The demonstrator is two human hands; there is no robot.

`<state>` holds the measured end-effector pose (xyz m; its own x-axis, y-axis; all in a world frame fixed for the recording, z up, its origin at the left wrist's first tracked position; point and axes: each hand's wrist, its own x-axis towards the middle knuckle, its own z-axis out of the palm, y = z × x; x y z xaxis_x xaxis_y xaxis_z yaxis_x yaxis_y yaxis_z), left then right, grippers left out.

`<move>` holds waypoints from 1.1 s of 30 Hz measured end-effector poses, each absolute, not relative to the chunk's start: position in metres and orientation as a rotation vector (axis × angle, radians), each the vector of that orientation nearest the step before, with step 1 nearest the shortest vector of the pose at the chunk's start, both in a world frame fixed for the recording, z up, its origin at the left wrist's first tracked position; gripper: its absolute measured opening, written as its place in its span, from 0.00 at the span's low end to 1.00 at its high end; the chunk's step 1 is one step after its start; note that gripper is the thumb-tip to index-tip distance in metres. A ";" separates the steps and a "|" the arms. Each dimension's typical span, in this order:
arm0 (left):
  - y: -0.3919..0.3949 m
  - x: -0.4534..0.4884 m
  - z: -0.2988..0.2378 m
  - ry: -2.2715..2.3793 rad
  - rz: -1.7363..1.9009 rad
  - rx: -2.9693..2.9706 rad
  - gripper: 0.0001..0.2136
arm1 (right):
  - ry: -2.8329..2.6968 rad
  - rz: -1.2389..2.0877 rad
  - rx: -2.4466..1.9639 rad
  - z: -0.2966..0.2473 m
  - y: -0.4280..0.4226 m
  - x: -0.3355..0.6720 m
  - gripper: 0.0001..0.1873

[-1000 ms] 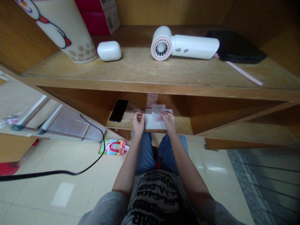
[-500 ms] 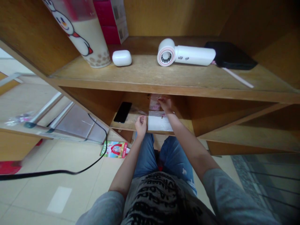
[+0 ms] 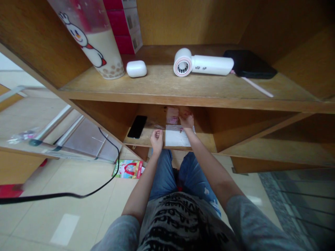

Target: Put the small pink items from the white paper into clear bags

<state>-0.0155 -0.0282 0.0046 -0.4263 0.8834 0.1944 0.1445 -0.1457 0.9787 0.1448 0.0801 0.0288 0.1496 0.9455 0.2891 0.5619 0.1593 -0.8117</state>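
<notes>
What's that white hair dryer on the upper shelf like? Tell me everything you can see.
The hair dryer is compact and white, with a smooth plastic look. Its round end shows a pink ring around a dark grille, and its short body carries two small buttons. It lies on its side on the shelf, its far end beside a black case; whether they touch is hard to tell.

Right hand (image 3: 186, 120) now beside pink packet (image 3: 172, 115)

**Muted Indoor Light, Glare on the Floor**

Soft, even light is spread over the scene, and a pale glare is thrown on the floor tiles (image 3: 65, 229). The lower shelf recess (image 3: 110, 118) is shaded, and the left hand (image 3: 157, 142) and right hand (image 3: 186, 120) are rendered slightly soft. The tall tumbler (image 3: 89, 38) is stretched by edge distortion.
</notes>
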 end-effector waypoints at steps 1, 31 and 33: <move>-0.028 -0.017 0.009 1.515 1.641 1.170 0.10 | -1.471 0.482 -1.544 0.026 0.072 0.151 0.10; -0.005 -0.060 0.015 1.918 0.648 2.170 0.33 | -1.068 0.544 -1.551 -0.009 0.001 0.224 0.13; -0.001 -0.058 0.014 1.903 0.660 2.187 0.33 | -1.079 0.551 -1.534 -0.010 0.001 0.224 0.13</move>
<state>-0.0584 -0.0010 0.0142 0.0886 0.9723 0.2165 0.8976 -0.1722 0.4058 0.2245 0.0013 -0.0096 0.4719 0.8568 0.2079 0.3339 0.0445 -0.9416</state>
